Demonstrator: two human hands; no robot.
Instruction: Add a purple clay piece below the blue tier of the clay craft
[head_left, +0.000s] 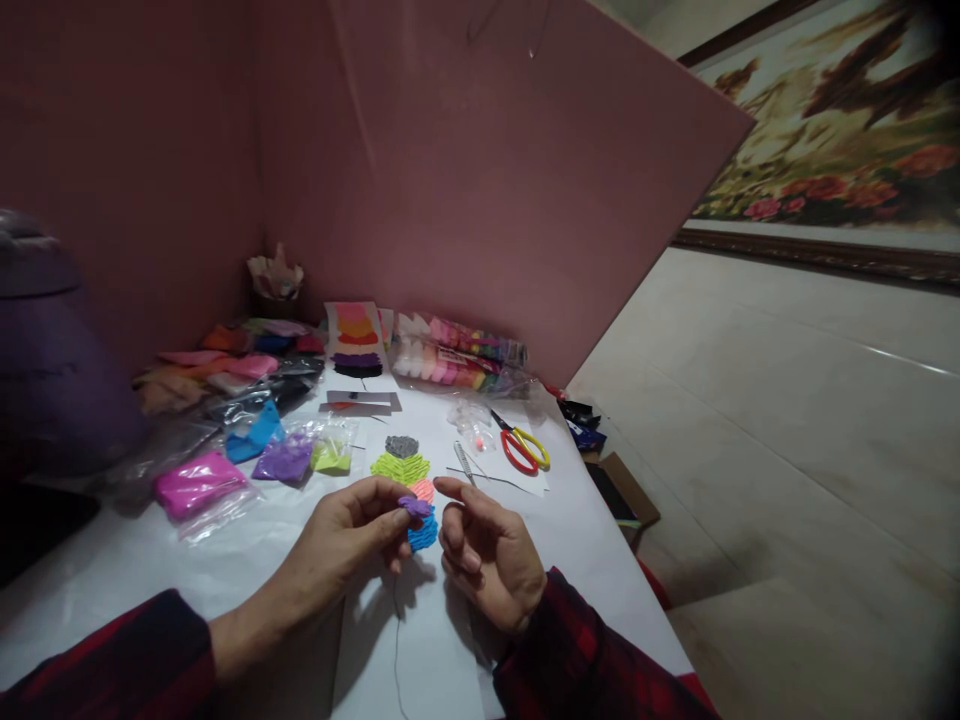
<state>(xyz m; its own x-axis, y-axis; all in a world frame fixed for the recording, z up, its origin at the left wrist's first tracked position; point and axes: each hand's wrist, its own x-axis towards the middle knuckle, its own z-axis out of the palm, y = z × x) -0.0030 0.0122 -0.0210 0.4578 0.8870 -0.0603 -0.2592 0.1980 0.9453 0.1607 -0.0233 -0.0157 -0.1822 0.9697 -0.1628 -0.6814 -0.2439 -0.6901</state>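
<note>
My left hand (356, 530) pinches a small piece of purple modelling clay (415, 507) between thumb and fingertips. Just right of it, my right hand (491, 560) is raised with its fingers loosely curled and apart, nothing visible in them. Below and behind the hands lies a white paper sheet (409, 650) bearing textured clay patches: grey (402, 447), lime green (400, 468), pink (424, 490) and blue (423, 534). The pink and blue patches are partly hidden by my left hand and the purple piece. A thin dark line runs down the sheet.
Red-and-yellow-handled scissors (525, 450) and tweezers (463, 462) lie right of the patches. Bags of pink clay (199, 485), purple clay (283, 457) and blue clay (255, 432) lie left. A colour-striped card (357, 340) and packaged clay (450, 355) stand behind. A purple container (60, 350) is far left.
</note>
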